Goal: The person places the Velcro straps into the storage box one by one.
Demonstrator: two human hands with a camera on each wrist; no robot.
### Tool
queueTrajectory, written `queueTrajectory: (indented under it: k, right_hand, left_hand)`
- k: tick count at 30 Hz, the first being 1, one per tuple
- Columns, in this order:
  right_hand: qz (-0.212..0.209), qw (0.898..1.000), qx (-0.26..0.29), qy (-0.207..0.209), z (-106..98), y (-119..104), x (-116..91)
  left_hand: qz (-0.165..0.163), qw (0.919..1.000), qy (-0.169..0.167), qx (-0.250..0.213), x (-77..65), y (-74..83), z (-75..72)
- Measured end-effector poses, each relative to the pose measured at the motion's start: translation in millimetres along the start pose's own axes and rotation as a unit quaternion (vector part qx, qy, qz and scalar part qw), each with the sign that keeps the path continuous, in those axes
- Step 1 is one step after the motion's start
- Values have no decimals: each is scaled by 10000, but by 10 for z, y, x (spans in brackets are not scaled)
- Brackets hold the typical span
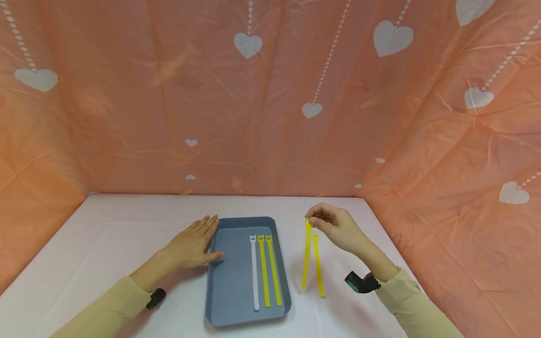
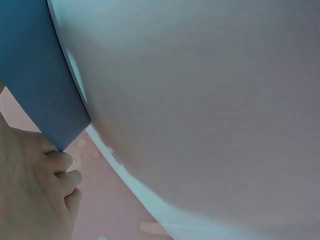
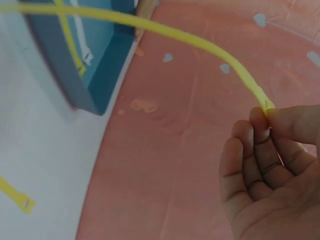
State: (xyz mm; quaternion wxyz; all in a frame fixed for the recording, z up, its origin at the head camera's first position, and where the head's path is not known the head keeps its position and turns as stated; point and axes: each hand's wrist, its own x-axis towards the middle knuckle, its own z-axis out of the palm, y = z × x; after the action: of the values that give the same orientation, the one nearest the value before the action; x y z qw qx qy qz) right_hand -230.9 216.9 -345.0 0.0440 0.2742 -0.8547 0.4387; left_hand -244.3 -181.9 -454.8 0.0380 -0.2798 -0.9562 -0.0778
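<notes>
My right hand (image 1: 338,228) pinches the slotted head of a yellow cable tie (image 1: 307,256) between thumb and forefinger. In the right wrist view that yellow strap (image 3: 190,39) bows away from the fingertips. Just right of it, another yellow cable tie (image 1: 318,267) lies on the table. My left hand (image 1: 190,244) rests with straight fingers at the left edge of the blue-grey tray (image 1: 230,281), its thumb over the rim. Inside the tray's right half, one white cable tie (image 1: 255,277) and two yellow cable ties (image 1: 264,277) lie side by side, heads toward the back.
A white cloth covers the table (image 1: 127,225). Orange curtains (image 1: 211,117) printed with white hearts rise at its back and sides. Black wrist devices (image 1: 362,282) sit by both cuffs.
</notes>
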Motion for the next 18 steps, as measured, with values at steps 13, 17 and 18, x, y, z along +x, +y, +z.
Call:
queueTrajectory:
  k: [13, 17, 18]
  right_hand:
    - [-118, 9993, 266, -242, 35, -397, 247]
    - [-173, 9988, 333, -320, 94, -500, 310]
    - [-185, 9986, 348, -344, 115, -519, 324]
  left_hand:
    - [-22, 10000, -25, -12, -11, 17, -51]
    - [15, 10000, -12, 8, -14, 16, -52]
    - [27, 10000, -10, 11, -14, 15, -50]
